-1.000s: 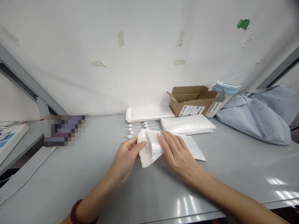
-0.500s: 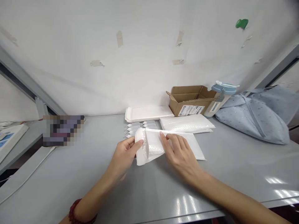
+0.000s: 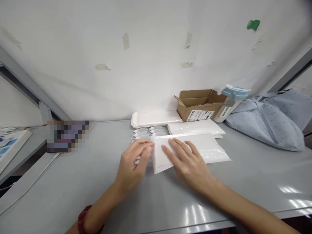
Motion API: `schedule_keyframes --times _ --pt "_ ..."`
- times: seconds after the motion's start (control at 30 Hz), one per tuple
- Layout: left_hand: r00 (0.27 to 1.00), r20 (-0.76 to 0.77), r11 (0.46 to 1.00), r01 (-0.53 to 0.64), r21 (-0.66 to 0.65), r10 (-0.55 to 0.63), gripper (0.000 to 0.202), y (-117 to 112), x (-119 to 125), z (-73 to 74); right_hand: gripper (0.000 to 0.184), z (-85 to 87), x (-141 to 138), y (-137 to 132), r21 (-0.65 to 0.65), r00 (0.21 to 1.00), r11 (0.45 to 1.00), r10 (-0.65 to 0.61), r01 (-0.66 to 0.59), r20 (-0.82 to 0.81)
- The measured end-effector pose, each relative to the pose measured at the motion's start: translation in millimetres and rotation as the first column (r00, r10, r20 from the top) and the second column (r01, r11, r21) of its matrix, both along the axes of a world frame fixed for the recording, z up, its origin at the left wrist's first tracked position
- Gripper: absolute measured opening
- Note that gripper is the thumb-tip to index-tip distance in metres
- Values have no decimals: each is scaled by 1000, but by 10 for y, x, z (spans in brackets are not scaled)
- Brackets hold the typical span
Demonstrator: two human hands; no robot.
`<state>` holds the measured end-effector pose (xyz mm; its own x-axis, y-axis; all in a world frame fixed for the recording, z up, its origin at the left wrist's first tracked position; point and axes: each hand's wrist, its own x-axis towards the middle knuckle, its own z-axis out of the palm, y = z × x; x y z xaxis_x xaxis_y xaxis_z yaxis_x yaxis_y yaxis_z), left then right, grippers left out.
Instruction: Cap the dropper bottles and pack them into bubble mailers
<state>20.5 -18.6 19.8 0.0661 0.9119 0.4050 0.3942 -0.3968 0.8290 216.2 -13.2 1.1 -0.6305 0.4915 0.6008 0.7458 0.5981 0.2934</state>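
Observation:
A white bubble mailer (image 3: 209,151) lies on the grey table in front of me, its left end smooth with no raised flap showing. My right hand (image 3: 186,157) rests flat on top of it with the fingers spread. At the mailer's left edge, my left hand (image 3: 135,161) has thumb and fingertips pinched together on the edge. Behind and partly under the mailer are several small white-tipped clear packets or bottles (image 3: 140,130), half hidden by it and my left hand. Another filled bubble mailer (image 3: 195,126) lies just behind.
A stack of flat white mailers (image 3: 156,118) lies against the wall beside an open cardboard box (image 3: 198,105). A blue-lidded cup (image 3: 230,104) and a light blue fabric bag (image 3: 264,123) stand at the right. A blurred dark object (image 3: 68,135) and white cable (image 3: 31,185) are at left.
The mailer's left-end flap, raised before, is now folded down, and the mailer lies flatter and further right. My left hand has shifted slightly; my right fingers have spread flat.

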Motion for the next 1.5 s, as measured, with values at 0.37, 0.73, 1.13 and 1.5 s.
schedule_keyframes --times 0.37,0.73,1.13,1.5 --pt "901 -423 744 216 632 98 44 104 38 -219 37 99 45 0 58 996 996 70 -67 -54" --pt "893 -423 615 248 749 154 36 -39 90 -248 24 286 118 -50 160 945 969 223 -188 -241" --pt "979 58 892 204 -403 -198 48 -156 495 -306 25 290 319 234 -422 985 897 74 -133 -153" --pt "757 -607 962 266 -55 -244 41 69 737 -313 23 234 486 463 -611 978 770 -207 184 34"
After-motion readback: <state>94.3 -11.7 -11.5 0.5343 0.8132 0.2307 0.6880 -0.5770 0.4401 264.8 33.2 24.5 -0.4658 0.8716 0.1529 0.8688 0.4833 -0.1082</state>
